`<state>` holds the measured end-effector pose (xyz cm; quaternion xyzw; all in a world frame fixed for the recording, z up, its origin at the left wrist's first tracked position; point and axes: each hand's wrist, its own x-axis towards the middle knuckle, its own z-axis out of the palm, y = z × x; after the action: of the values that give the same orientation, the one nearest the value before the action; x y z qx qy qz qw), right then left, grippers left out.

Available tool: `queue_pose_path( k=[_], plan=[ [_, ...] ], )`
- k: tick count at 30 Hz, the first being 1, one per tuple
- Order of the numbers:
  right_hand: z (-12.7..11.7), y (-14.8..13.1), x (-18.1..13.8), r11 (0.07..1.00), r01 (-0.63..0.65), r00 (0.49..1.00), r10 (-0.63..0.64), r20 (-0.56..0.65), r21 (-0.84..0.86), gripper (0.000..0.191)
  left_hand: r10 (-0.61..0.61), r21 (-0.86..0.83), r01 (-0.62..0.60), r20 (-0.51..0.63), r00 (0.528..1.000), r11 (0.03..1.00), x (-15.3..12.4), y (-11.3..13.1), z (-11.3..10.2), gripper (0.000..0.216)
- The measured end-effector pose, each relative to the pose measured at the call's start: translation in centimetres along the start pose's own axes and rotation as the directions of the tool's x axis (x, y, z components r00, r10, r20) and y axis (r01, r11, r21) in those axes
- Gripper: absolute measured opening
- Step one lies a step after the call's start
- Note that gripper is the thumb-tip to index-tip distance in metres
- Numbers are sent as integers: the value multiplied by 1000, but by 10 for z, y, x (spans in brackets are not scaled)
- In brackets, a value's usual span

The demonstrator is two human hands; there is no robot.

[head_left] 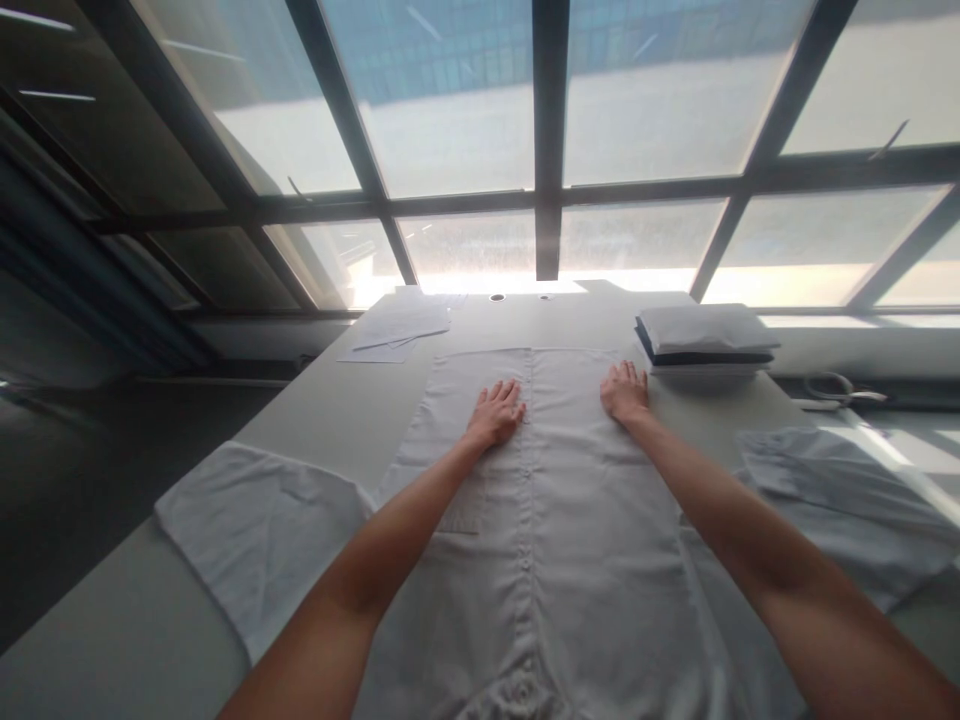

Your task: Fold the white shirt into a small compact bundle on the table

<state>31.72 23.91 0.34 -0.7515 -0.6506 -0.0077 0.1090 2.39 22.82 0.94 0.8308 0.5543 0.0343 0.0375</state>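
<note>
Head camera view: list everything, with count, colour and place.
shirt: one, white, spread flat, buttoned front up, along the table's middle.
table: one, pale grey, under the shirt, below the windows.
papers: a few sheets, white, table's far left.
folded stack: one, white with a dark layer, table's far right.
windows: several panes, dark frames, behind the table.
left hand: one, flat on shirt, left of button line.
right hand: one, flat on shirt, right of button line.
</note>
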Motion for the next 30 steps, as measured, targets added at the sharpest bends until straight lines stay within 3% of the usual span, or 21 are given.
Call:
queue_pose_path(
  k=[2, 4, 6, 9, 11, 14, 20, 25, 30],
  plan=[
    [-5, -27, -29, 997, 79, 994, -78, -72, 12, 62, -7, -5, 7, 23, 1000, 1000, -2, 5, -3, 61],
    [-5, -63, -68, 969, 238, 971, -238, -8, 67, 62, -6, -10, 6, 38, 999, 1000, -10, 15, -3, 60],
    [-1, -94, -109, 939, 308, 943, -323, 85, 154, 62, 48, -16, -47, 41, 998, 999, -28, 28, 1, 59],
    [4, -112, -154, 897, 381, 900, -415, 132, 223, 63, 179, -31, -178, 41, 983, 984, -68, 38, 11, 58],
    [4, -101, -167, 882, 412, 889, -444, 114, 228, 63, 188, -25, -188, 13, 982, 982, -94, 30, 15, 58],
    [-3, -61, -163, 909, 372, 912, -396, 109, 190, 64, 95, 5, -95, -20, 995, 995, -124, -1, 10, 60],
    [-10, 10, -136, 972, 224, 968, -230, 104, 71, 60, -102, 32, 102, 0, 995, 994, -148, -63, -4, 59],
    [-14, 26, -135, 967, 252, 963, -255, 91, 41, 58, -154, 39, 154, 1, 988, 987, -160, -78, -5, 60],
    [-27, 27, -156, 978, 206, 978, -206, 21, 24, 55, -199, 48, 198, 23, 980, 979, -164, -79, -10, 60]
  ],
)
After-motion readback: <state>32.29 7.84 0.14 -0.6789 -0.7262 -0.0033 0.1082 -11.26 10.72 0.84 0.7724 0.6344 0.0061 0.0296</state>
